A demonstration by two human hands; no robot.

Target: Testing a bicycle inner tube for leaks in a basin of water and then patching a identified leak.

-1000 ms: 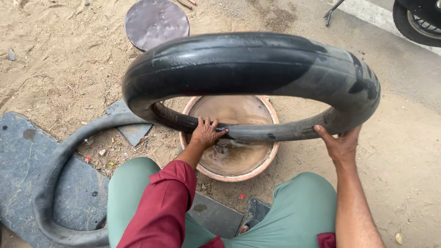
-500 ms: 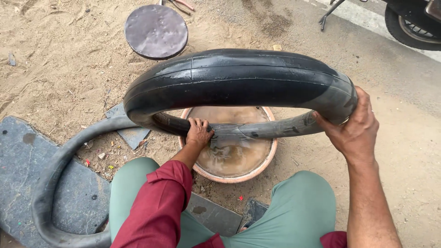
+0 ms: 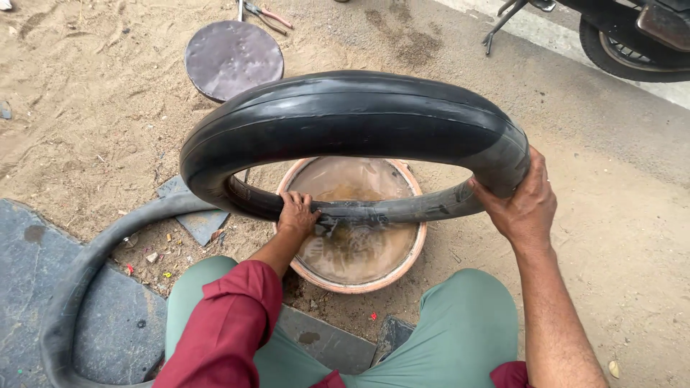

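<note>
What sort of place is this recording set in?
Most likely an open-air roadside tyre repair spot. The person sits on sandy ground beside a paved road, with both hands on an inflated inner tube over a basin of murky water; pliers and a parked motorcycle's wheel are nearby.

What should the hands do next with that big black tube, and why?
Probably turn the tube a little further and dip the next stretch. The left hand presses its lower part over the basin of muddy water, the right hand grips its side, and most of the tube is above the water.
</note>
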